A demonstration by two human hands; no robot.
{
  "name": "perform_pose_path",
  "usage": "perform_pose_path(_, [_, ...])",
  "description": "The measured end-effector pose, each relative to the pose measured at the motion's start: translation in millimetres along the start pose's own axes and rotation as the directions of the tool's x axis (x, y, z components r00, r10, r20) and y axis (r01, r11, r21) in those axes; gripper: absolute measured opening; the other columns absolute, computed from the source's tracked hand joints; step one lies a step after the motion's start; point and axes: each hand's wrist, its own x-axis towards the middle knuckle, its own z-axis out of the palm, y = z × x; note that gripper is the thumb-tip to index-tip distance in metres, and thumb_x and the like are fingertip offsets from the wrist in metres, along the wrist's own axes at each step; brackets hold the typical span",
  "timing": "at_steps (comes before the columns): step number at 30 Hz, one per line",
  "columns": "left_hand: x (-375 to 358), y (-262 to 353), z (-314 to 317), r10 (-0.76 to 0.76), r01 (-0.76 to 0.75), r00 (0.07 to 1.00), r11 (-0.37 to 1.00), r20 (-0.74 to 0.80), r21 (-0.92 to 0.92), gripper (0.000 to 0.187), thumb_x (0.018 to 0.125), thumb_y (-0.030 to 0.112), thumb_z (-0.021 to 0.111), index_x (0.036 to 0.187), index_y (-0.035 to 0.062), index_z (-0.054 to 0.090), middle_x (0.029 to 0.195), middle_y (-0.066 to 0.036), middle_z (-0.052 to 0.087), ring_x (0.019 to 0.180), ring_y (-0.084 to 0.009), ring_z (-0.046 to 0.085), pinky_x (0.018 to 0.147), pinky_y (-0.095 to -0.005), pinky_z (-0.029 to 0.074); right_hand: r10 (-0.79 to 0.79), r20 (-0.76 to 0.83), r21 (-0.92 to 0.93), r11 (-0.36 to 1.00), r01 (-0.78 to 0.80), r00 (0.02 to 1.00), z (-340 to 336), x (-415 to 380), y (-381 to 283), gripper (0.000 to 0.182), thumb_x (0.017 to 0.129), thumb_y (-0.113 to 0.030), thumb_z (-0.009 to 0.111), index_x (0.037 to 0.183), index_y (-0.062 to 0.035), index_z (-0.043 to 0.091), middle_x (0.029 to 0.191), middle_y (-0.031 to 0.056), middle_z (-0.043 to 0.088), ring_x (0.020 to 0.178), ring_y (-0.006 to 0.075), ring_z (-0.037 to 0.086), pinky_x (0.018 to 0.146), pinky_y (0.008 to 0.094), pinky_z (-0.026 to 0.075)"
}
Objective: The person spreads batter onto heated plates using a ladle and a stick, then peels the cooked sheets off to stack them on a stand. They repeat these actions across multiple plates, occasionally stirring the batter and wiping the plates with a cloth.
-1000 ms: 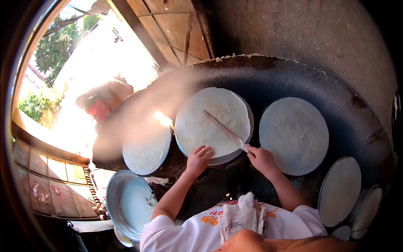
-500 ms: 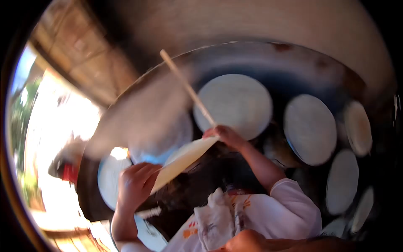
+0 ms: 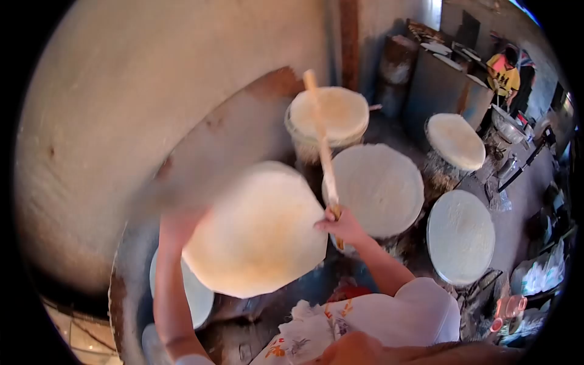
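A large, pale round sheet with a browned middle is held up between my two hands. My left hand, blurred, is closed on its left edge. With my right hand I grip a long wooden stick, which points up and away, and the fingers also pinch the sheet's right edge. Just beyond my right hand lies a flat pale disc. Another pale disc is partly hidden behind my left forearm. Steam blurs the area near my left hand.
A round stack with a browned top stands ahead. Further discs are at the right, one raised and one lower. A curved metal rim runs along the left. A person in yellow is far off at upper right.
The view has swung to the right. The sheet, seen nearly edge-on before, now shows its broad browned face. My right hand still holds the stick, now more upright.
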Motion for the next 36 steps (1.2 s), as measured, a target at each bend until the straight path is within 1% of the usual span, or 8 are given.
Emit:
perform_pose_path(2, [125.3, 54.7, 44.1, 0.439, -0.381, 0.876, 0.883, -0.198, 0.272, 0.027, 0.080, 0.027, 0.066, 0.097, 0.0057, 0.067, 0.078, -0.014, 0.067, 0.073, -0.0252, 0.066, 0.068, -0.0345, 0.051, -0.126, -0.176, -0.012, 0.992, 0.125, 0.976, -59.3, 73.3, -34.2, 0.042, 0.071, -0.004, 0.076, 0.072, -0.0133, 0.035, 0.071, -0.0005, 0.054, 0.072, 0.0095, 0.058, 0.060, 0.0241, 0.045])
perform_pose_path(4, [233.1, 105.6, 79.7, 0.313, -0.214, 0.918, 0.908, -0.243, 0.359, 0.030, 0.083, 0.023, 0.062, 0.108, 0.0062, 0.062, 0.099, -0.016, 0.064, 0.093, -0.0333, 0.060, 0.079, -0.0385, 0.049, -0.245, -0.356, -0.085, 0.969, 0.230, 0.901, -102.9, 146.0, -67.3, 0.042, 0.068, -0.004, 0.077, 0.069, -0.0142, 0.036, 0.066, -0.0014, 0.051, 0.064, 0.0096, 0.055, 0.055, 0.0255, 0.044])
perform_pose_path(6, [270.1, 160.8, 108.6, 0.649, -0.549, 0.601, 0.760, -0.467, 0.349, 0.029, 0.085, 0.019, 0.061, 0.110, 0.0056, 0.061, 0.101, -0.016, 0.064, 0.093, -0.0321, 0.062, 0.079, -0.0380, 0.049, -0.303, -0.459, -0.167, 0.953, 0.253, 0.835, -171.2, 228.5, -87.1, 0.040, 0.067, -0.002, 0.075, 0.067, -0.0147, 0.037, 0.062, -0.0019, 0.049, 0.058, 0.0099, 0.052, 0.051, 0.0267, 0.042])
perform_pose_path(12, [184.5, 146.0, 218.7, 0.555, -0.550, 0.831, 0.814, 0.028, 0.185, 0.026, 0.079, 0.017, 0.065, 0.105, 0.0109, 0.065, 0.094, -0.009, 0.067, 0.083, -0.0251, 0.066, 0.073, -0.0351, 0.053, -0.267, -0.719, -0.420, 0.902, -0.096, 0.642, -312.6, 394.4, -30.2, 0.030, 0.063, -0.016, 0.072, 0.066, -0.0076, 0.043, 0.062, 0.0048, 0.054, 0.057, 0.0200, 0.056, 0.056, 0.0341, 0.047])
perform_pose_path(21, [152.7, 89.1, 280.8, 0.143, -0.086, 0.948, 0.975, 0.284, -0.206, 0.021, 0.084, 0.016, 0.062, 0.102, 0.0075, 0.067, 0.089, -0.010, 0.067, 0.071, -0.0209, 0.065, 0.064, -0.0307, 0.052, -0.124, -0.767, -0.495, 0.739, -0.457, 0.630, -331.9, 399.9, 25.7, 0.019, 0.070, -0.017, 0.068, 0.072, -0.0044, 0.054, 0.072, 0.0141, 0.060, 0.074, 0.0347, 0.060, 0.068, 0.0431, 0.048])
perform_pose_path(29, [82.5, 113.7, 282.7, 0.358, 0.703, 0.315, 0.534, 0.879, -0.470, 0.035, 0.088, 0.019, 0.061, 0.120, 0.0051, 0.058, 0.099, -0.008, 0.064, 0.091, -0.0178, 0.060, 0.083, -0.0274, 0.045, -0.307, -0.502, -0.808, 0.501, -0.312, 0.808, -367.3, 321.8, -31.7, 0.031, 0.062, -0.024, 0.074, 0.069, -0.0008, 0.054, 0.068, 0.0188, 0.058, 0.069, 0.0352, 0.060, 0.063, 0.0446, 0.046])
perform_pose_path(32, [70.2, 119.8, 256.3, 0.307, 0.787, 0.405, 0.362, 0.861, -0.499, 0.026, 0.083, 0.010, 0.065, 0.107, -0.0001, 0.061, 0.093, -0.010, 0.063, 0.086, -0.0198, 0.063, 0.078, -0.0290, 0.048, -0.126, -0.434, -0.848, 0.391, -0.357, 0.892, -393.9, 211.6, -35.8, 0.030, 0.062, -0.022, 0.073, 0.064, -0.0007, 0.052, 0.064, 0.0201, 0.055, 0.066, 0.0362, 0.057, 0.060, 0.0443, 0.044])
perform_pose_path(36, [73.5, 178.1, 232.9, 0.209, 0.285, 0.945, -0.162, 0.250, -0.945, 0.027, 0.080, 0.013, 0.069, 0.102, 0.0053, 0.057, 0.076, -0.002, 0.049, 0.060, -0.0103, 0.044, 0.053, -0.0249, 0.043, 0.000, -0.427, -0.837, 0.378, -0.395, 0.904, -378.0, 110.3, -19.5, 0.028, 0.062, -0.018, 0.070, 0.063, 0.0022, 0.050, 0.063, 0.0217, 0.052, 0.064, 0.0375, 0.055, 0.058, 0.0444, 0.041])
